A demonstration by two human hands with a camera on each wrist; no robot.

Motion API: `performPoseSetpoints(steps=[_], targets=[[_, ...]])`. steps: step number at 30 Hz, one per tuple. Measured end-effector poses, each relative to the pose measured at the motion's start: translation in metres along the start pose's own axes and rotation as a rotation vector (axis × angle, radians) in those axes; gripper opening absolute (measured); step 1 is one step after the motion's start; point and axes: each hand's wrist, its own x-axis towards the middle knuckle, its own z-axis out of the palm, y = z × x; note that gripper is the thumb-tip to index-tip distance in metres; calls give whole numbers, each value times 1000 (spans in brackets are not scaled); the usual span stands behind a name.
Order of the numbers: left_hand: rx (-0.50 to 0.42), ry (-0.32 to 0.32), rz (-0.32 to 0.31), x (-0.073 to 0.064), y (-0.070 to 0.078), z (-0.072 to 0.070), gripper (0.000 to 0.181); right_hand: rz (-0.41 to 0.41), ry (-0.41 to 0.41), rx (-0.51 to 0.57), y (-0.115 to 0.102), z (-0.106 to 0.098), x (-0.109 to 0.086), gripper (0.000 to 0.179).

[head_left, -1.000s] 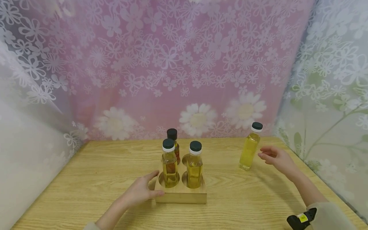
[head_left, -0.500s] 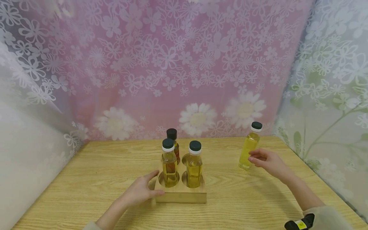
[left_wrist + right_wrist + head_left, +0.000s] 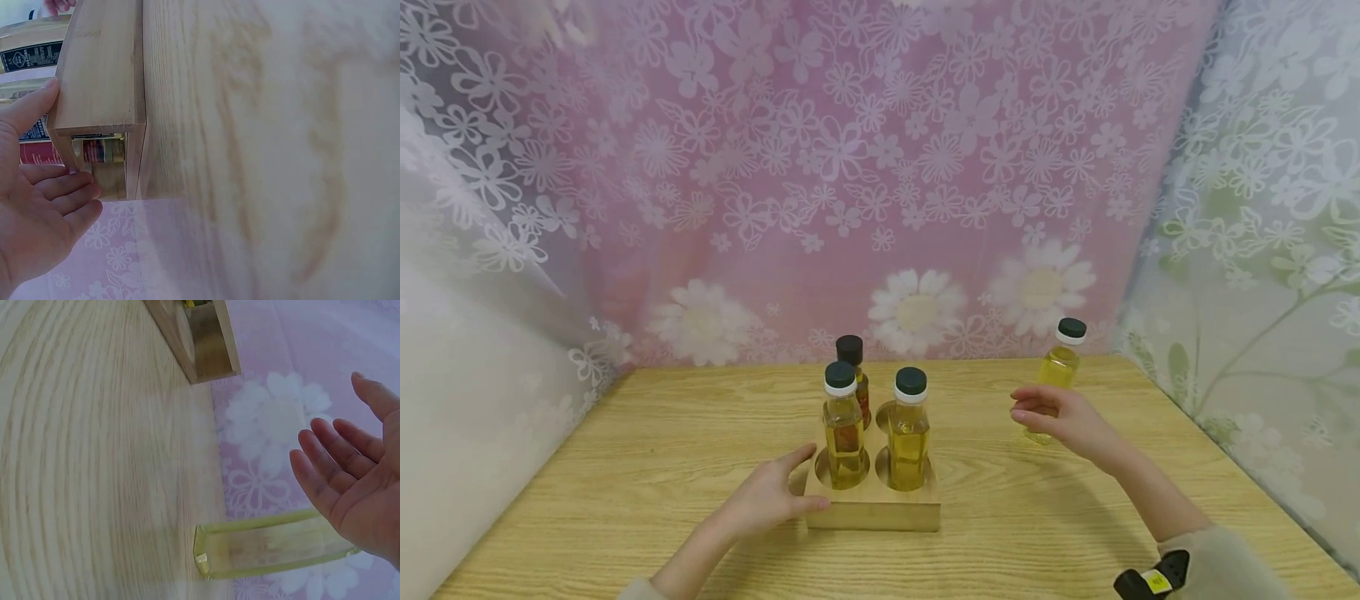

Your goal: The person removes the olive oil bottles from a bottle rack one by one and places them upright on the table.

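Note:
My left hand (image 3: 763, 500) holds the front left corner of a wooden bottle rack (image 3: 872, 517), thumb at the front edge and fingers along the open left side. Two bottles of yellow oil with dark green caps, one left (image 3: 846, 450) and one right (image 3: 908, 446), stand in its front holes. Behind them, a black-capped bottle (image 3: 850, 350) with a red label is partly hidden. My right hand (image 3: 1067, 425) is held in the air with relaxed fingers and nothing in it. It overlaps a separate oil bottle (image 3: 1060, 367), which stands upright on the table at right.
At the rack's back right is a round hole (image 3: 886, 415) without a bottle. The wood-grain table (image 3: 700, 417) meets a pink flowered curtain (image 3: 775, 208) behind, with pale curtains on both sides. A black strap device (image 3: 1153, 579) sits at my right wrist.
My right hand has moved left, from the right side of the separate bottle to across its lower part in view. That bottle, the rack and my left hand have stayed in place.

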Motion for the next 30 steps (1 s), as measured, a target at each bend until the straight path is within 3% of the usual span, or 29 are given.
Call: performPoseSetpoints(steps=[23,30], targets=[[-5,-1,-18,1,1,0,88,-82,-91,37,-34,32,24,55],[-1,8,-3,0,3,1,87,-131,-128,0,-44,45,30,56]])
